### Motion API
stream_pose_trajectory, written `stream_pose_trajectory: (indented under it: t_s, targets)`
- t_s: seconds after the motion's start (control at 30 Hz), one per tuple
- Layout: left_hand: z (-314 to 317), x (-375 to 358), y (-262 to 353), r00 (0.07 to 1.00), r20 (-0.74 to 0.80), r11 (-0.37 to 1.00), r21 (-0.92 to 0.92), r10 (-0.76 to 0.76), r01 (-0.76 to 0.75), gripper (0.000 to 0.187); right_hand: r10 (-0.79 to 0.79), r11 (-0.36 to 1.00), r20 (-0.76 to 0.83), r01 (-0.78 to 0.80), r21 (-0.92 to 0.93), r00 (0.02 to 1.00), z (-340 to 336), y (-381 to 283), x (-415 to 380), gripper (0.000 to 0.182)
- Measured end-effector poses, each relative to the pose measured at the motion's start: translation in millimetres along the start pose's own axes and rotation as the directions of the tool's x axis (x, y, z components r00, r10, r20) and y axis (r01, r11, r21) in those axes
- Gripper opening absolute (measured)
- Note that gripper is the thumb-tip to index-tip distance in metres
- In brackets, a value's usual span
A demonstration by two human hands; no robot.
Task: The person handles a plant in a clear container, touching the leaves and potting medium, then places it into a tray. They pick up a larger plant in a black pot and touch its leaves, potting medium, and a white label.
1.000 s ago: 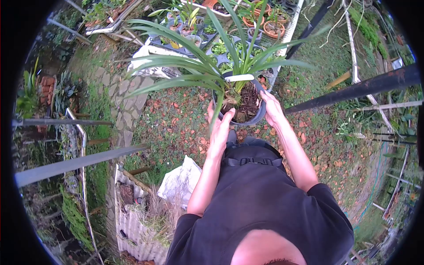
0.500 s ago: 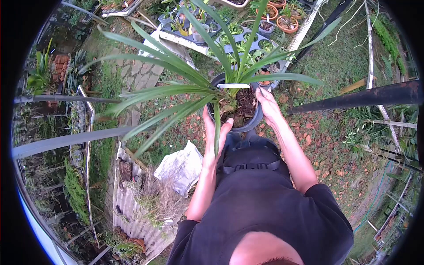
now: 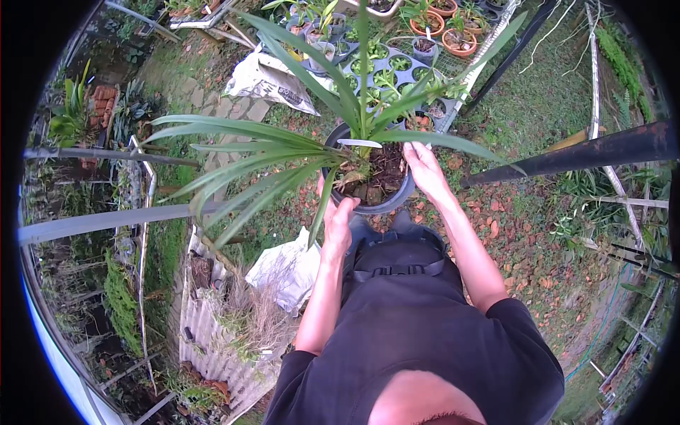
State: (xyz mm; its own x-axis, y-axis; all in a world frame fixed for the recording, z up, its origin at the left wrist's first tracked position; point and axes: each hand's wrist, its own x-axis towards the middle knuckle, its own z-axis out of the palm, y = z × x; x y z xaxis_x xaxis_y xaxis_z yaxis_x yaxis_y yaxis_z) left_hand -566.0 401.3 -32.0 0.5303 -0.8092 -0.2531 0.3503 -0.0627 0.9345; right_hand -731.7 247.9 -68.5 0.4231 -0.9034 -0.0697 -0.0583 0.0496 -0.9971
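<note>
Hands clasp a round black plastic pot [image 3: 397, 200] of long green strap leaves — left hand [image 3: 337, 221] at seven o'clock, right hand [image 3: 426, 168] at three, fingers curled on its rim.

**Soft overcast daylight, heavy fisheye warp**

Even, diffuse daylight is falling from above, leaving no hard shadows or glare on the ground. A black circular vignette is cutting off all corners. Straight bars [image 3: 567, 152] are bowing toward the edges. The centre is staying sharp, while far left and right margins are smearing, with a blue fringe showing near left.
</note>
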Motion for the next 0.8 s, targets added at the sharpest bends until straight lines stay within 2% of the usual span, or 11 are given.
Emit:
stream_pose_trajectory:
  t_s: [0.03,0.13,0.17,0.27,0.3,0.33,0.5,0.57,0.63,0.73,0.8]
  targets:
    - [-3,3,-5,1.000,-0.003,0.999,-0.033,-0.001,0.001,0.069,-0.245,0.959,-0.143,0.219,-0.177,0.959,8,1,-1,0.029]
    - [-3,-1,-12,0.997,-0.077,0.999,0.030,-0.017,0.020,0.069,-0.023,0.868,-0.102,-0.031,-0.496,0.995,5,-72,-31,0.030]
    - [-13,4,-28,0.998,-0.059,0.997,0.068,0.026,-0.022,0.070,-0.358,0.732,-0.191,0.148,-0.665,0.914,11,-63,-35,0.024]
    - [-8,-3,-23,0.994,-0.110,0.997,0.083,0.009,0.000,0.070,-0.336,0.698,0.006,0.253,-0.670,0.942,15,-104,-46,0.019]
    - [-8,-3,-27,0.991,-0.113,0.994,0.082,0.075,-0.066,0.076,-0.483,0.639,0.091,0.421,-0.643,0.871,20,-107,-44,0.016]
    - [-8,-4,-28,0.988,-0.133,0.993,0.102,0.079,-0.066,0.079,-0.555,0.598,0.185,0.544,-0.589,0.811,26,-102,-38,0.018]
    - [-8,4,-28,0.974,-0.191,0.967,0.244,0.123,-0.074,0.101,-0.284,0.496,0.401,0.491,-0.716,0.871,52,-100,-8,0.028]
    - [-4,2,-22,0.970,-0.206,0.960,0.271,0.128,-0.069,0.109,-0.323,0.469,0.396,0.509,-0.722,0.859,60,-89,2,0.029]
    - [-3,2,-25,0.965,-0.236,0.977,0.204,0.115,-0.067,0.109,-0.369,0.472,0.386,0.529,-0.706,0.845,65,-83,7,0.027]
    - [-12,4,-31,0.968,-0.223,0.980,0.184,0.115,-0.074,0.113,-0.327,0.485,0.376,0.495,-0.720,0.867,72,-82,11,0.023]
    - [-17,8,-35,0.962,-0.225,0.954,0.286,0.154,-0.086,0.115,-0.320,0.498,0.362,0.481,-0.722,0.876,77,-86,11,0.021]
